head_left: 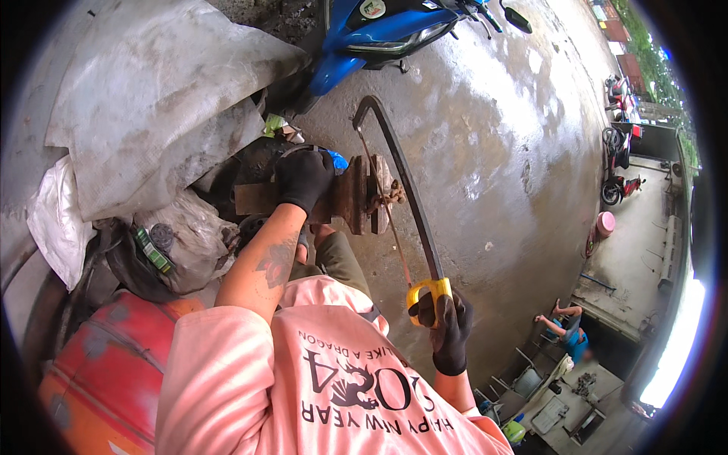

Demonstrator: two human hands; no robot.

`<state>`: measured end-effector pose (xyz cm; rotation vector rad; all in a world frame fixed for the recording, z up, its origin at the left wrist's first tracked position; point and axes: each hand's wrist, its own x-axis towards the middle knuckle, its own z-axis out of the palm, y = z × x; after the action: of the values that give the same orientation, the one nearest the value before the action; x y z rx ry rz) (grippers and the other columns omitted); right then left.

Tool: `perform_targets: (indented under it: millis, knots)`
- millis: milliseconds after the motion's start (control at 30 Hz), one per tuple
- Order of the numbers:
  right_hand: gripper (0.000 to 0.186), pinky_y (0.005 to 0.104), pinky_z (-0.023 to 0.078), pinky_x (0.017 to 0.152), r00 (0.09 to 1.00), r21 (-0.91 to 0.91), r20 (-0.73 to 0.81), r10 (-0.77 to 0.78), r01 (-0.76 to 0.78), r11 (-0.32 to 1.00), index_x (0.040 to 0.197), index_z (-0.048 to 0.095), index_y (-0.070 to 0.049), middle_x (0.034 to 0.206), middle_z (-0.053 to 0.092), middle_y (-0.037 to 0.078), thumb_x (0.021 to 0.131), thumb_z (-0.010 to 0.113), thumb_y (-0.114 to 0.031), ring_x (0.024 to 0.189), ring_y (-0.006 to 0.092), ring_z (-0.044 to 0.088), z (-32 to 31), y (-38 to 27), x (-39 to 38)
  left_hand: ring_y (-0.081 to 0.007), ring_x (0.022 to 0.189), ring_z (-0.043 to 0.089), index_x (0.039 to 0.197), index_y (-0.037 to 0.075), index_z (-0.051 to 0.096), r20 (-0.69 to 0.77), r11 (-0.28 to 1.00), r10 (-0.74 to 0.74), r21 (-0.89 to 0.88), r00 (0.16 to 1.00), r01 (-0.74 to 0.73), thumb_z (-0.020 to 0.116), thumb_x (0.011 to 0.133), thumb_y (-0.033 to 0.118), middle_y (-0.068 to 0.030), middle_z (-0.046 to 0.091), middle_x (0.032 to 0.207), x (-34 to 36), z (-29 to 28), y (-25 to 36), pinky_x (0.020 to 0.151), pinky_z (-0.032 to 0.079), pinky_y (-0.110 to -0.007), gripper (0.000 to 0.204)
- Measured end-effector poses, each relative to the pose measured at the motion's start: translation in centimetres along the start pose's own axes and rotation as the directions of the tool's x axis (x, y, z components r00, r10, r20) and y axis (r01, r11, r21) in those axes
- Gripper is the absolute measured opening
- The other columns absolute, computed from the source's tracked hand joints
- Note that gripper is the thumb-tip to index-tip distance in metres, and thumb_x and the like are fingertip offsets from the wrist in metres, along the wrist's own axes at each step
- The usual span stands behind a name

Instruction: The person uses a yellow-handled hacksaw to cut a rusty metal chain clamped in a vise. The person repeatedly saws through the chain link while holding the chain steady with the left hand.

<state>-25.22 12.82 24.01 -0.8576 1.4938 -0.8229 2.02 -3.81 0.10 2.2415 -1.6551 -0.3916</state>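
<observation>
A hacksaw (406,182) with a dark curved frame and a yellow handle slants across the middle. My right hand (453,330), in a black glove, is closed round that handle. Its thin blade runs against a small rusty piece (393,195) at the jaws of a rusty bench vise (350,199). My left hand (303,180), also gloved in black, bears down on the vise body behind the jaws, and its fingers appear curled over it. Part of the fingers is hidden.
Grey sheeting (167,98) and a stuffed plastic bag (186,235) lie left of the vise. A blue motorbike (364,38) stands ahead. A worn red-orange object (114,364) is at lower left. A person in blue (576,343) sits far right, near a pink tub (605,223).
</observation>
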Motion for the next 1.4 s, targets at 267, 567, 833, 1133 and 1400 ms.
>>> perform_targets:
  millis: [267,567,833,1133,1400]
  knots:
    - [0.047,0.0302,0.045,0.062,1.0,-0.078,0.023,0.017,-0.015,0.997,0.097,0.064,0.005,0.078,0.064,0.008,0.108,0.058,-0.04,0.063,0.0131,0.056,-0.9,-2.4,-2.3,-0.0382,0.067,0.073,0.068,0.006,0.077,-0.033,1.0,-0.007,-0.019,0.999,0.007,0.057,0.094,0.035,-0.0219,0.072,0.072,0.1,0.4,0.0,0.064,0.056,-0.05,0.043]
    - [0.044,0.0281,0.041,0.058,0.994,-0.175,0.111,-0.012,0.032,0.984,0.097,0.064,0.005,0.075,0.065,0.007,0.11,0.051,-0.035,0.062,0.0103,0.053,-0.3,-3.7,-1.6,-0.0392,0.065,0.073,0.064,0.007,0.075,-0.026,0.996,-0.008,-0.087,1.0,0.006,0.061,0.092,0.034,-0.0218,0.071,0.068,-0.4,-0.2,0.2,0.063,0.057,-0.05,0.04]
    - [0.042,0.0274,0.042,0.056,0.992,-0.278,0.114,-0.063,0.092,0.956,0.093,0.063,0.004,0.075,0.065,0.007,0.11,0.053,-0.033,0.06,0.0091,0.054,4.7,-2.6,6.3,-0.0391,0.065,0.073,0.066,0.008,0.076,-0.042,0.993,-0.004,-0.115,0.999,-0.001,0.061,0.092,0.033,-0.021,0.071,0.069,0.1,1.1,-0.6,0.063,0.057,-0.05,0.039]
    - [0.047,0.0264,0.04,0.056,0.996,-0.253,0.087,0.022,0.001,0.968,0.099,0.068,0.005,0.074,0.067,0.007,0.111,0.052,-0.038,0.061,0.0094,0.055,-0.2,-4.9,-2.2,-0.038,0.064,0.072,0.067,0.008,0.076,-0.05,0.991,-0.008,-0.13,0.999,0.001,0.06,0.093,0.033,-0.0209,0.071,0.07,0.1,-0.5,0.0,0.063,0.057,-0.05,0.039]
    - [0.046,0.0294,0.041,0.055,0.977,-0.335,0.153,-0.15,0.194,0.922,0.093,0.068,0.004,0.071,0.065,0.006,0.111,0.05,-0.035,0.061,0.011,0.055,2.7,-1.8,6.3,-0.0376,0.063,0.072,0.066,0.007,0.075,-0.076,0.991,-0.001,-0.13,0.997,-0.009,0.059,0.094,0.032,-0.0209,0.071,0.069,0.3,-0.4,-0.3,0.063,0.057,-0.05,0.04]
